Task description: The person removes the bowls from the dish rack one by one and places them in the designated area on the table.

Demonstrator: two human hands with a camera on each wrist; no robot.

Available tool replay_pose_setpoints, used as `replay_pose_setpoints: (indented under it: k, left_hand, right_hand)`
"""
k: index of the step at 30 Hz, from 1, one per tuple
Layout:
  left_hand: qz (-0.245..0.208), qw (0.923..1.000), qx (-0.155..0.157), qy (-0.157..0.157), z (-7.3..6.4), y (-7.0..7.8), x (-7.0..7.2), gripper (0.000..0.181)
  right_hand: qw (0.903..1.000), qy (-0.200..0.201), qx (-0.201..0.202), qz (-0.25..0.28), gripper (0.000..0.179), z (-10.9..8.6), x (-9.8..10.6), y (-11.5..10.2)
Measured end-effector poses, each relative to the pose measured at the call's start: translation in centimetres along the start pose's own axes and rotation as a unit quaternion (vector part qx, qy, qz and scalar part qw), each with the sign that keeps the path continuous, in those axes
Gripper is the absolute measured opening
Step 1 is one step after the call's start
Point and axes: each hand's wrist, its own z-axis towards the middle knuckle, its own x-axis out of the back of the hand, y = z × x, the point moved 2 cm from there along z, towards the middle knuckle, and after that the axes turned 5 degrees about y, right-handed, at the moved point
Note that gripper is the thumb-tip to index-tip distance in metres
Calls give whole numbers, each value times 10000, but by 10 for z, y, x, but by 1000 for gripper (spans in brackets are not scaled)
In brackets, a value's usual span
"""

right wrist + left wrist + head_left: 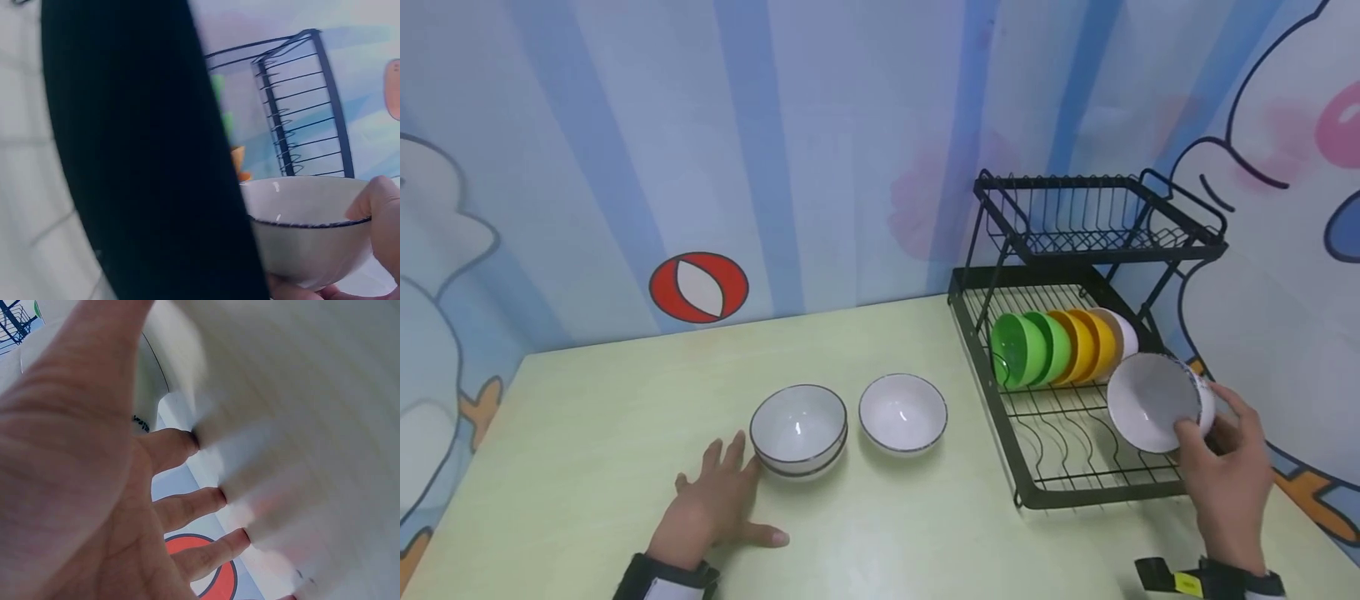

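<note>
My right hand (1228, 467) grips a white bowl (1150, 404) with a dark rim, thumb at the rim and fingers behind it. The bowl is tilted over the front right of a black two-tier dish rack (1030, 498). In the right wrist view the same bowl (306, 244) shows its dark rim and pale outside. My left hand (711, 508) lies on the table with its fingers spread, fingertips beside a stack of white bowls (799, 425). The left wrist view shows the straight fingers (194, 509) against the tabletop. Another white bowl (902, 414) stands upright right of the stack.
On the rack's lower tier, green bowls (1018, 350), yellow bowls (1078, 346) and a white bowl (1123, 333) stand on edge in a row. The raised upper tier (1097, 217) overhangs the back. A patterned wall (850, 167) rises behind the pale table (625, 400).
</note>
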Motion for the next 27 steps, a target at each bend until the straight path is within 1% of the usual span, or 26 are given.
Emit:
replay_pose_setpoints:
  k: [2, 4, 6, 8, 11, 15, 19, 21, 27]
  left_hand:
    - [15, 10000, 23, -11, 1, -1, 0, 122]
    - [34, 10000, 32, -25, 2, -1, -1, 122]
    - [48, 10000, 32, -41, 2, -1, -1, 122]
    - [45, 10000, 25, -32, 2, -2, -1, 122]
    - [27, 10000, 17, -25, 2, -1, -1, 122]
    - [10, 10000, 7, -8, 2, -1, -1, 122]
    - [8, 10000, -7, -5, 1, -1, 0, 121]
    - [11, 10000, 3, -20, 1, -1, 0, 121]
    - [-7, 10000, 36, -42, 1, -1, 0, 122]
  right_hand:
    - [9984, -195, -339, 401, 60, 1, 0, -3]
    - [9943, -388, -649, 753, 57, 2, -1, -7]
    - [9885, -566, -867, 1100, 55, 2, -1, -10]
    - [9839, -723, -976, 1310, 53, 2, -1, -11]
    - [9754, -973, -1056, 1674, 52, 1, -3, -14]
    - [9688, -1226, -1055, 1878, 53, -2, -7, -17]
    - [9710, -1384, -874, 1744, 54, -5, -12, -21]
    - [9696, -1486, -864, 1740, 55, -7, -14, -22]
    - [9579, -1862, -956, 1963, 58, -11, -18, -26]
